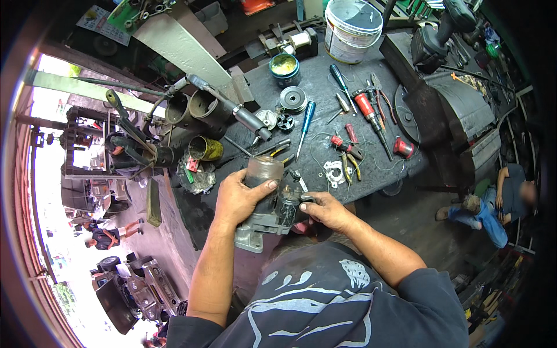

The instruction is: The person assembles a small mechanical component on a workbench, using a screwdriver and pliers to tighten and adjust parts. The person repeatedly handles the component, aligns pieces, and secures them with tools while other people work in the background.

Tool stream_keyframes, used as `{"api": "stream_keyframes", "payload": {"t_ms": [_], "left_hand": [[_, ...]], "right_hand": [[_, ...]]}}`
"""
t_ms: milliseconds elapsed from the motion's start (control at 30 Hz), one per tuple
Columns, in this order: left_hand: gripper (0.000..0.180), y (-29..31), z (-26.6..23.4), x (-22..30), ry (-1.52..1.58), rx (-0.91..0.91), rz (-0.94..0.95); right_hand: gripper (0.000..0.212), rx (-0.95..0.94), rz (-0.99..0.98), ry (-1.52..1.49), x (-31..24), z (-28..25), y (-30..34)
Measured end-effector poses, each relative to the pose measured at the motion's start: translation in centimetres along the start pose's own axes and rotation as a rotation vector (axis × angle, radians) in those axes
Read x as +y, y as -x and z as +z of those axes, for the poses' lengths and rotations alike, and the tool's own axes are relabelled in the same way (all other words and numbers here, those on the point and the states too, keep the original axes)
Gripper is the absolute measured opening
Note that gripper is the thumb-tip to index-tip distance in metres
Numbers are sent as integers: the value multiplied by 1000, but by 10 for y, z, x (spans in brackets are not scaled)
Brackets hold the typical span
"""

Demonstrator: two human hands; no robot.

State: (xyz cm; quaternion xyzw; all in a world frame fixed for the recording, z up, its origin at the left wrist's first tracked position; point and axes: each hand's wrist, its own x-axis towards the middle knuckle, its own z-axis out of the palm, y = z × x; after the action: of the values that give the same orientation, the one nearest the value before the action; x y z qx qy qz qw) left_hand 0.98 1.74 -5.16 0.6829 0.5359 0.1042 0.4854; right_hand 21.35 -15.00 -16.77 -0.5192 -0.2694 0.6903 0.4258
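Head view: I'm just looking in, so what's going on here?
A person's left hand grips the large cylinder of a motor at the bench's near edge. The right hand has its fingertips by the motor's smaller black cylinder; whether they hold anything is unclear. Beyond, blue screwdrivers, pliers and a pulley lie on the bench.

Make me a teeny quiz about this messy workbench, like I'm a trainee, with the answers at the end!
1. What does the person's left hand grip?
A) a bucket
B) a cylindrical metal part
C) pliers

2. True or false: the jar of yellow paste stands open.

3. Fill in: the screwdriver lying nearest the round grooved wheel has a ____ handle.

Key: 1 B; 2 true; 3 blue.
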Motion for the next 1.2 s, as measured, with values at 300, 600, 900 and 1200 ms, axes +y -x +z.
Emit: {"api": "stream_keyframes", "payload": {"t_ms": [300,600,900,1200], "left_hand": [[53,1,-3,4,37,-30,-29],[54,0,-3,4,10,-25,-36],[55,-2,-2,-3,43,-28,-10],[64,-27,-24,8,-154,-207,-30]], "right_hand": [[48,13,56,-28,-6,8,6],[51,23,54,-5,-2,7,5],[52,9,40,-16,-17,14,13],[44,85,70,-196,-15,57,13]]}}
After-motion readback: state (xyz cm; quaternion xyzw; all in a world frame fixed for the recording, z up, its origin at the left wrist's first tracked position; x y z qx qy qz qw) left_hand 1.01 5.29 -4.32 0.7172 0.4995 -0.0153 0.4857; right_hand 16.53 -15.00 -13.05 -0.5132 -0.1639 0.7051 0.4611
